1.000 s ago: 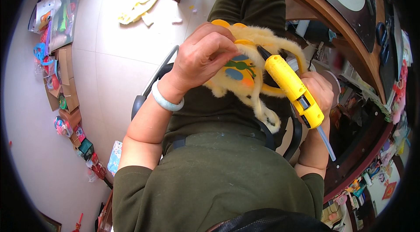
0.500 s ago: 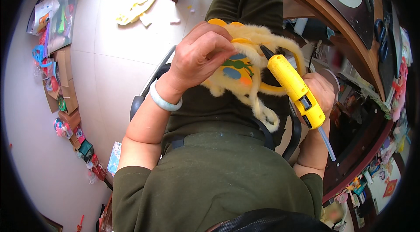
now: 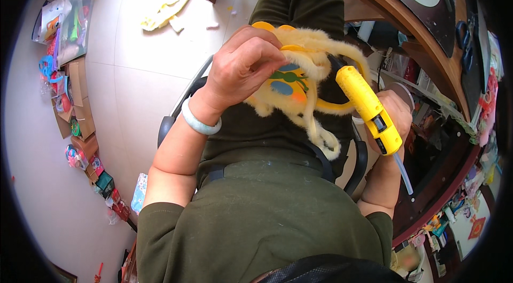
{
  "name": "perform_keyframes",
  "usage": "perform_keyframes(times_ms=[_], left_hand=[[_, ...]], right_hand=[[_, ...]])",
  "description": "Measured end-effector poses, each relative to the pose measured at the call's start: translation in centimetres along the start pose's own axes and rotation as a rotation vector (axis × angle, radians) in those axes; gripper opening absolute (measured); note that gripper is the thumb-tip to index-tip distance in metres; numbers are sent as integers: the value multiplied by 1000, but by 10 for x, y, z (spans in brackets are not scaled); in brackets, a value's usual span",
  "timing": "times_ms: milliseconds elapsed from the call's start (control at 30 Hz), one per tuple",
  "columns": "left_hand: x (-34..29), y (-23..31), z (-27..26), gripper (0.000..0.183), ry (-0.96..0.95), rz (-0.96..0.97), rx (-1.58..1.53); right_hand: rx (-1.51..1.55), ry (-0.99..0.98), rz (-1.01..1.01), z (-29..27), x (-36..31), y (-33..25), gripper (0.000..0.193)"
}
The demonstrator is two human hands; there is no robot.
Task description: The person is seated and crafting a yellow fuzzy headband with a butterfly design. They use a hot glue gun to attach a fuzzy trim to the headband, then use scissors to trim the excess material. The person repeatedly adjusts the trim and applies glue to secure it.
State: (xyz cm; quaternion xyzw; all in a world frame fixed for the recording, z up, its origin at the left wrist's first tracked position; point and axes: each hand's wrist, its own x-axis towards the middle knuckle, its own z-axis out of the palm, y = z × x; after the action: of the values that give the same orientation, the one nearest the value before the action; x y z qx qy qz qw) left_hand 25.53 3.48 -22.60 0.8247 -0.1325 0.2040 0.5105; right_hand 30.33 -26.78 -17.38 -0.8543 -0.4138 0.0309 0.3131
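My left hand (image 3: 243, 67), with a pale bracelet at its wrist, pinches the edge of a fluffy pale-yellow craft piece (image 3: 320, 68) above my lap. Orange rounded pieces (image 3: 263, 26) show along its far edge, and a panel with blue and green shapes (image 3: 283, 87) shows at its middle. Fuzzy strips loop off its right and lower sides. On the right, my right hand (image 3: 396, 115) is wrapped round a yellow glue gun (image 3: 360, 93). A clear glue stick (image 3: 403, 173) juts from its back end. The dark nozzle is hard to see against my trousers, just right of the fluffy piece.
A wooden-edged table (image 3: 385, 2) curves along the upper right, with scissors (image 3: 464, 37) on it. Yellow and white scraps (image 3: 168, 10) lie on the floor at upper left. Boxes and bags (image 3: 77, 85) line the left wall. A chair armrest (image 3: 170, 128) stands by my left arm.
My right hand has drawn the glue gun slightly right and down, so its nozzle is farther from the fluffy piece. My left hand keeps its pinch almost unmoved.
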Motion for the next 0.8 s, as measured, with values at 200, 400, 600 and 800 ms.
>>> perform_keyframes(times_ms=[200,400,600,800], left_hand=[[-4,2,-2,22,8,-28,23],[-2,3,-2,21,9,2,5],[-3,7,0,22,12,-24,-23],[-3,10,0,23,32,-10,-16]], right_hand=[[467,575,419,-26,-50,11,15],[-330,749,528,-136,-27,51,29],[-1030,432,814,-267,-61,247,56],[-1377,541,561,-214,-39,197,48]])
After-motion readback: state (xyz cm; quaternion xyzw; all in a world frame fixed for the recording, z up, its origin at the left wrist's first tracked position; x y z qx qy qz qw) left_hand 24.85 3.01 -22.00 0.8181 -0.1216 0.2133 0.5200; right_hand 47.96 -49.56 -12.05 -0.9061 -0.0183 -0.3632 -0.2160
